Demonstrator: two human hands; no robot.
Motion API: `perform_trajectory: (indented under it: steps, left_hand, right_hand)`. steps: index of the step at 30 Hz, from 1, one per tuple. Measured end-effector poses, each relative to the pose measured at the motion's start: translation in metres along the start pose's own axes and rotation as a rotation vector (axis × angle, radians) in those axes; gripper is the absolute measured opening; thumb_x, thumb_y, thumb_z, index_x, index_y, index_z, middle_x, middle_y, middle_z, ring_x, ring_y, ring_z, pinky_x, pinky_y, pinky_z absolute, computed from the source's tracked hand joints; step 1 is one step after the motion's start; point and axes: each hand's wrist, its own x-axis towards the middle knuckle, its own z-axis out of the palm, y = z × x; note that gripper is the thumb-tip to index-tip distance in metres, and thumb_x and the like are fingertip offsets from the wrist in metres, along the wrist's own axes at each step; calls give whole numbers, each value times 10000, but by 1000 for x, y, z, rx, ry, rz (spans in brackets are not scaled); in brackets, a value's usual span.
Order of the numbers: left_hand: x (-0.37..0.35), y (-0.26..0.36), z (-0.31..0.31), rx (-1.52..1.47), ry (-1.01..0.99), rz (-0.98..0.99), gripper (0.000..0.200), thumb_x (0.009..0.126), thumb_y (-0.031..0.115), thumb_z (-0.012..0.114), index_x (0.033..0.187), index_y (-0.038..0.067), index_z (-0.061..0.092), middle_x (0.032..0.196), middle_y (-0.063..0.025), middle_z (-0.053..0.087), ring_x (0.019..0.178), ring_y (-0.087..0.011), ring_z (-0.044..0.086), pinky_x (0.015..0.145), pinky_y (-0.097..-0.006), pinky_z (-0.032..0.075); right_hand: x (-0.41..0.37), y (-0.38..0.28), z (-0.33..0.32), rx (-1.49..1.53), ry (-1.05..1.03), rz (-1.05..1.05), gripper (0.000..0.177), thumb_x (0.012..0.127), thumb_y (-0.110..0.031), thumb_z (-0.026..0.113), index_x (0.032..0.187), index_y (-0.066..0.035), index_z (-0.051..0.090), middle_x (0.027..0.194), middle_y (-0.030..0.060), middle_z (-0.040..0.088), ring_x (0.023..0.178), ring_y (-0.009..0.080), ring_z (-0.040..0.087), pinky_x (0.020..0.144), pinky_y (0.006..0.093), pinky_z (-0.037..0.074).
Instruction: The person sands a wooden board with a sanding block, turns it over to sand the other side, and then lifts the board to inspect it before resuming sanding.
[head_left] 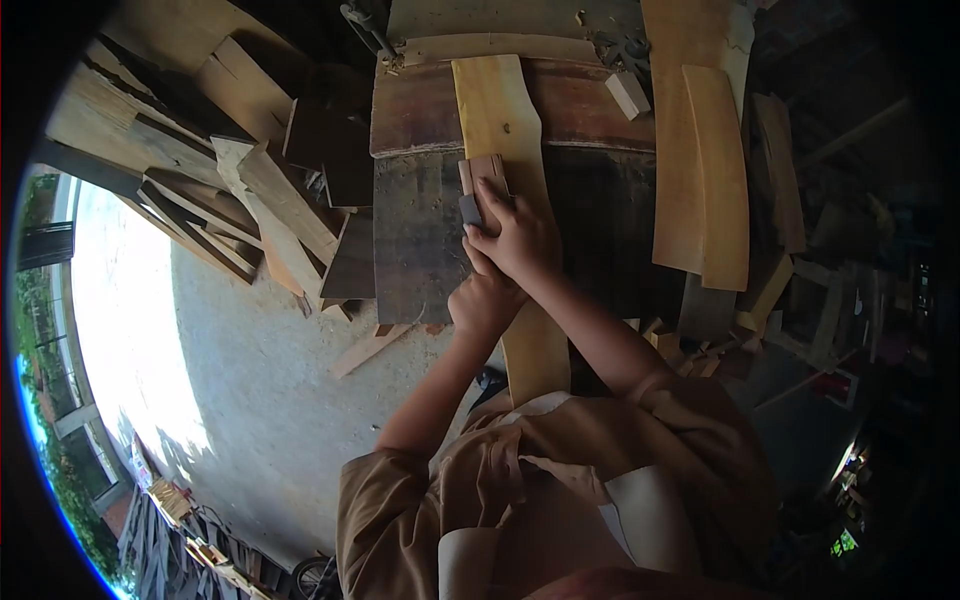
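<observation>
Around you is a workshop with a pale concrete floor (250, 350), sunlit at the left. A heap of planks (285, 205) leans and lies on that side, outside your working line. The dark desk (420, 235) ahead of you carries a reddish-brown panel (415, 110) across its far part. Two wide yellowish boards (680, 190) lie overlapping to the right, well apart from your arms. Down the middle, the long board (500, 110) lies over the panel and the desk, its near end running toward your torso.

Your right hand (515, 235) grips the wooden block (487, 172) on the long board, fingers spread along its top. Your left hand (485, 302) is bunched just behind it, nearer you; what its fingers hold is hidden. You appear to be working the block along the board's face; a next stroke would call for even pressure and a flat block. A grey piece (470, 209) shows at the block's left side. A small offcut (628, 95) sits right of the board, clear of its face, so your torso looks like the main limit on pulling back.
</observation>
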Motion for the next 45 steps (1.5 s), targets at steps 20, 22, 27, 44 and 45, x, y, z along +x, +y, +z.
perform_trajectory:
  steps: [20,22,27,44,45]
  left_hand:
    - [-108,-14,16,95,-145,70,1077,662,678,520,1292,-140,213,666,-140,629,422,-154,576,347,-289,444]
    - [-153,-21,40,234,-18,208,1143,631,679,561,1289,-167,161,569,-107,604,387,-152,557,324,-295,423]
    - [-111,-12,37,139,-30,109,1138,638,674,561,1281,-175,162,548,-103,598,391,-156,560,326,-295,423]
    - [209,22,-50,53,-41,-66,942,758,555,483,1299,-127,125,856,-194,639,738,-304,647,608,-377,518]
    - [182,21,-47,36,-48,-56,967,747,571,493,1303,-130,126,848,-192,639,722,-298,648,594,-376,517]
  right_hand:
    - [-116,7,9,-51,13,-45,678,725,-429,636,1320,-235,376,969,197,510,741,362,587,570,403,485]
    - [-159,16,11,-9,167,-178,698,670,-416,671,1289,-209,426,950,201,482,728,319,573,560,398,479]
    - [-116,13,8,-73,-7,-14,702,659,-402,675,1299,-305,404,792,124,519,652,287,587,543,374,491]
    - [213,6,0,-19,16,21,657,754,-478,554,1336,-271,332,1126,217,514,972,374,555,811,432,458]
    - [190,11,7,-16,-14,22,669,769,-475,540,1357,-304,271,1133,239,484,957,396,553,802,449,459]
